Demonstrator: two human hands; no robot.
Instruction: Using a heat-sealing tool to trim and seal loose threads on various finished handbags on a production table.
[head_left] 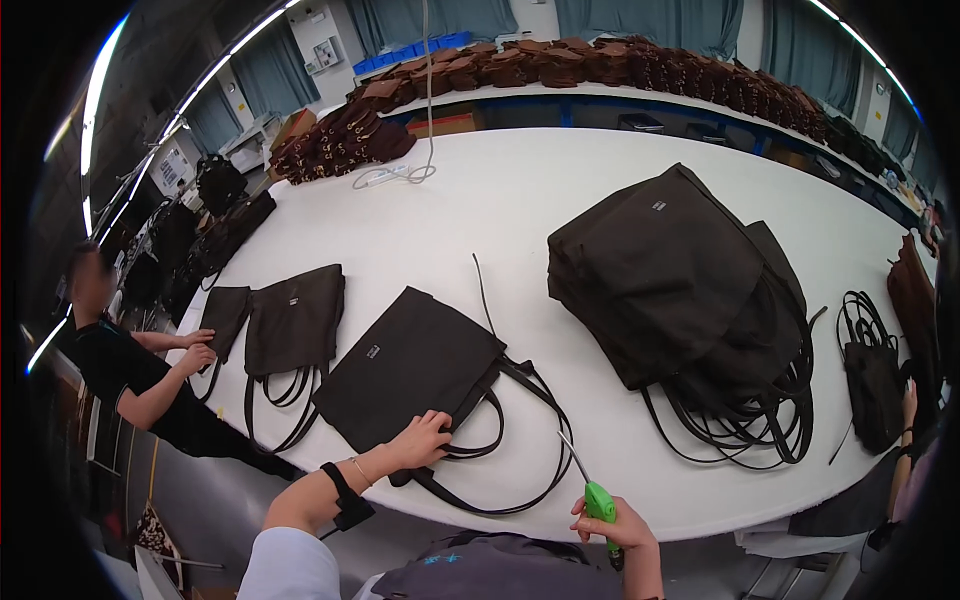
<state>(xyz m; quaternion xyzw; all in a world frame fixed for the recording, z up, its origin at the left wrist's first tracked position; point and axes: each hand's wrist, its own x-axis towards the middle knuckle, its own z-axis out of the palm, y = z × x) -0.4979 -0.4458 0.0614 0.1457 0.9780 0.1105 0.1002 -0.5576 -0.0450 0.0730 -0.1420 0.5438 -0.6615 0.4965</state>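
Note:
A flat dark brown-black tote bag point(400, 365) lies slanted on the white table in front of me, its long straps looping toward the right. My left hand point(420, 441) is at the bag's near edge, by the base of a strap, its fingers bent over the fabric and gripping it. In my right hand point(617, 525) is a green long-necked lighter point(600, 503), held right of the bag. Its thin metal neck points up and left, over the table close to the strap loop. No flame can be made out at its tip.
A tall pile of similar bags point(665, 270) stands to the right, straps hanging nearer me. Another bag point(293, 320) lies left. A co-worker point(130, 370) handles a small dark bag point(226, 318) there. A cable point(430, 100) hangs to the table point(480, 200); brown bags line the back.

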